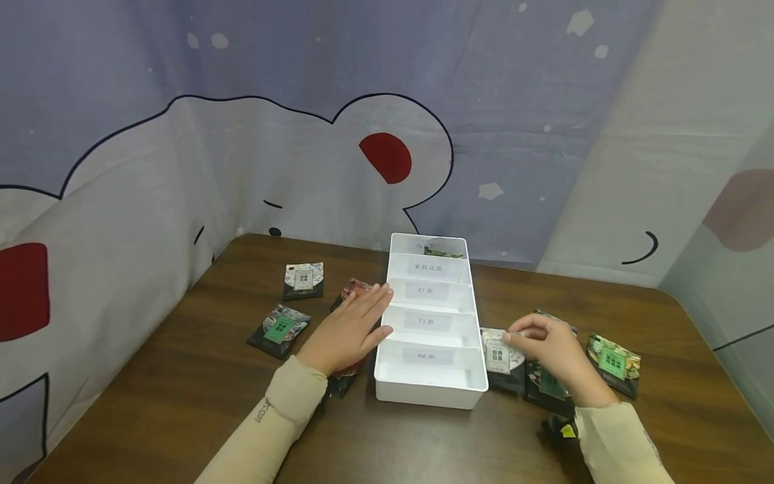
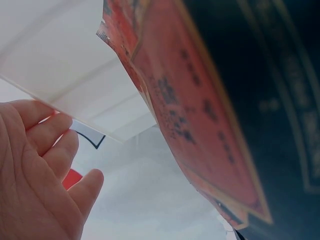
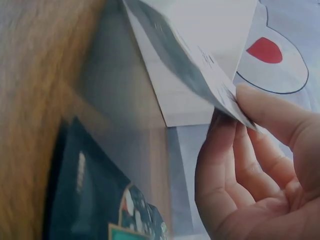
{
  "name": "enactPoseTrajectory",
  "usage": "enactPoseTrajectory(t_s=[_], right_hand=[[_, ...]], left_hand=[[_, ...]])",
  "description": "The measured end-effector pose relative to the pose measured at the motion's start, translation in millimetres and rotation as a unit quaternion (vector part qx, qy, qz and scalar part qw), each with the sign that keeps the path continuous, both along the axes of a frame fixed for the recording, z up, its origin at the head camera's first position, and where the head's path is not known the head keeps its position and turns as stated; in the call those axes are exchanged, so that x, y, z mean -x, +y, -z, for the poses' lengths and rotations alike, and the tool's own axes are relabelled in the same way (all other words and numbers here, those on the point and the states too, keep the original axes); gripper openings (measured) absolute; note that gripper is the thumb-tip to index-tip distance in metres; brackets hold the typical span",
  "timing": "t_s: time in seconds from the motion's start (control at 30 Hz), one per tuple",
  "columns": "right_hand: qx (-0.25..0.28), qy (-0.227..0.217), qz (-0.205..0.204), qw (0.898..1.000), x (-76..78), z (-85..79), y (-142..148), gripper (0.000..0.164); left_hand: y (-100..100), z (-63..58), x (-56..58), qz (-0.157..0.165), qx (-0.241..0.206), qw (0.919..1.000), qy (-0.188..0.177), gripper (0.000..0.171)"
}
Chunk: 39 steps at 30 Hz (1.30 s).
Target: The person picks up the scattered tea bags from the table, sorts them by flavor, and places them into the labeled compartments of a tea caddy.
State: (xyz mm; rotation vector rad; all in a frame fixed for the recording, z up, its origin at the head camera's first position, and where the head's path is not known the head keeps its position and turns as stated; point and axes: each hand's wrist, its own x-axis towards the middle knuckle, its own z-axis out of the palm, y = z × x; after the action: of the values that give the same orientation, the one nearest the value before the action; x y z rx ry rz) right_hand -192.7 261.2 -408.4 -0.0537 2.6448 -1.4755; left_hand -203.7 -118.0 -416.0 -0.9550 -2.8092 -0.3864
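A white divided box [image 1: 431,395] with labelled compartments stands in the middle of the table. My right hand [image 1: 559,353] pinches the edge of a white-and-black tea packet [image 1: 498,357] between thumb and fingers, just right of the box. In the right wrist view this tea packet [image 3: 200,65] is tilted beside the box wall. My left hand [image 1: 351,329] is flat with straight fingers, its fingertips at the box's left rim. Partly hidden below it lies a red-and-black tea packet [image 1: 358,288], which looms large in the left wrist view.
A green-labelled packet [image 1: 549,386] lies partly under my right hand, another packet [image 1: 613,363] beyond it. A small black item with a yellow patch [image 1: 564,428] is by the right sleeve. Two packets lie far left. One packet [image 1: 444,253] is in the box's rear compartment.
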Motion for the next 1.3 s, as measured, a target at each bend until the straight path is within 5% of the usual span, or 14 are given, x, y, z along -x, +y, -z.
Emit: enactPoseTrajectory(t_s=[0.3, 0.77, 1.1, 1.3], right_hand=[[0.013, -0.027, 0.060, 0.998, -2.6, -0.3, -3.1, 0.043], [0.089, -0.032, 0.084, 0.992, -5.0, -4.7, -4.4, 0.044], [0.169, -0.024, 0.121, 0.978, -4.1, -8.5, -2.2, 0.020], [0.205, -0.008, 0.137, 0.969, -4.2, -12.7, -1.9, 0.022]], left_hand=[[0.8, -1.1, 0.2, -0.001, 0.002, 1.0000, -0.008, 0.067], [-0.8, 1.1, 0.8, -0.004, 0.002, 1.0000, -0.007, 0.067], [-0.7, -0.2, 0.4, -0.006, 0.005, 1.0000, -0.003, 0.067], [-0.5, -0.3, 0.5, -0.005, 0.008, 1.0000, -0.001, 0.068]])
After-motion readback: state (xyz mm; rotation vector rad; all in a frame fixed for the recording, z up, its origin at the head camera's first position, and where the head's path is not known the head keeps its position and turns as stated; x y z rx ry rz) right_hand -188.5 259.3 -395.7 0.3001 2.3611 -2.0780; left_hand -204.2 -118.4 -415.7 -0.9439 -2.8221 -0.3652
